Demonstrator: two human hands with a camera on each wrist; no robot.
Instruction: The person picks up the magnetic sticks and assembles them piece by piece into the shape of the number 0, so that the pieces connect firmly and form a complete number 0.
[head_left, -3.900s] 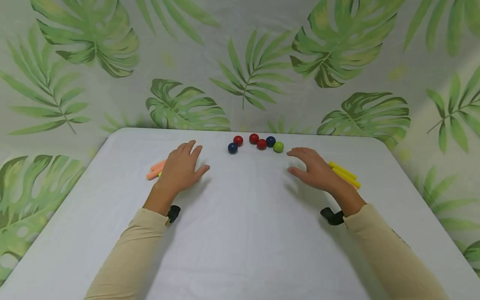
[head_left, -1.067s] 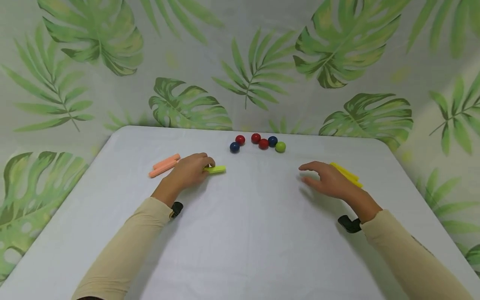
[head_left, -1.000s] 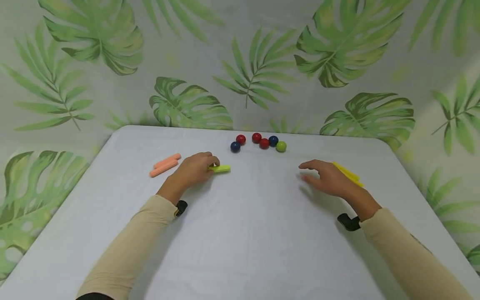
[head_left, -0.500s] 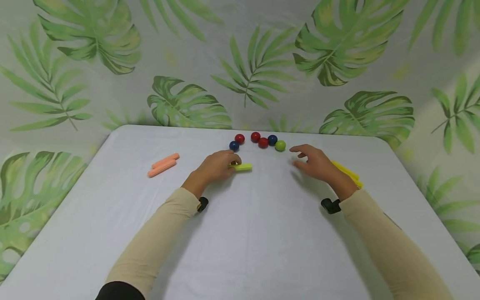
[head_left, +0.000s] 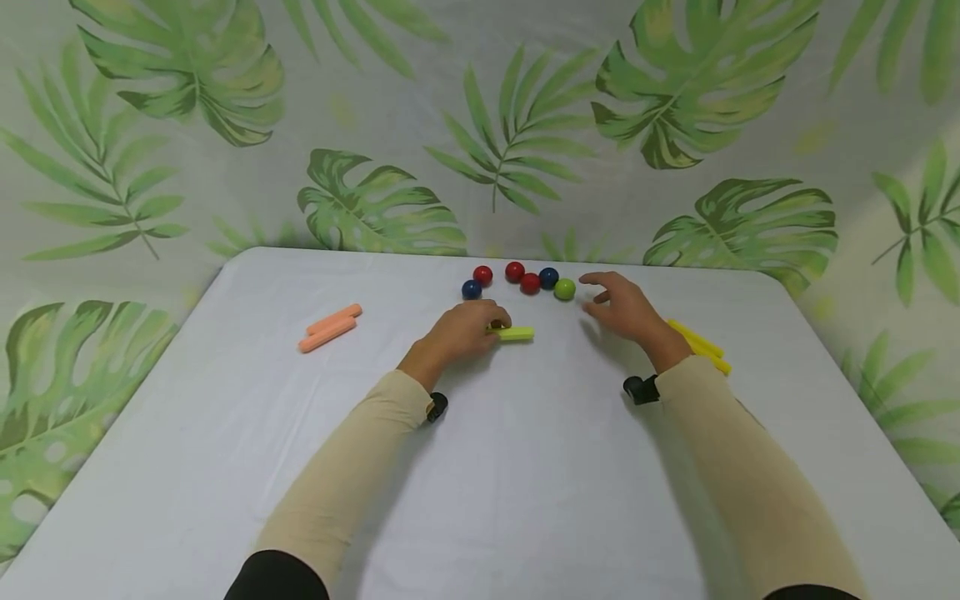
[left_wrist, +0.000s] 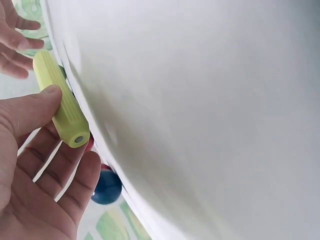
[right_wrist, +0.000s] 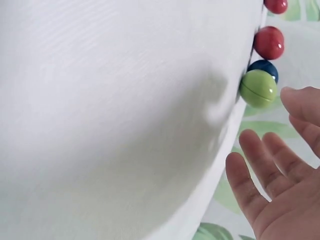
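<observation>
My left hand (head_left: 463, 327) pinches a lime-green ribbed stick (head_left: 516, 334) between thumb and fingers, above the middle of the white table. In the left wrist view the stick (left_wrist: 59, 97) shows a small hole in its near end, with the thumb pressed along its side. My right hand (head_left: 621, 308) hovers with nothing in it, close to the right of a light green ball (head_left: 565, 289). From the right wrist its fingers (right_wrist: 265, 170) look spread and loosely bent, just apart from that ball.
Along the table's back edge lie more balls: a red ball (head_left: 483, 276), a dark blue ball (head_left: 472, 290), two further reds (head_left: 530, 283) and another dark blue ball (head_left: 549, 278). Coral sticks (head_left: 327, 335) lie at left, yellow sticks (head_left: 697, 339) at right, partly behind the right forearm.
My left hand has picked up the lime-green stick from beside the coral sticks and carried it right to the middle. My right hand drew back, then moved forward toward the light green ball.
</observation>
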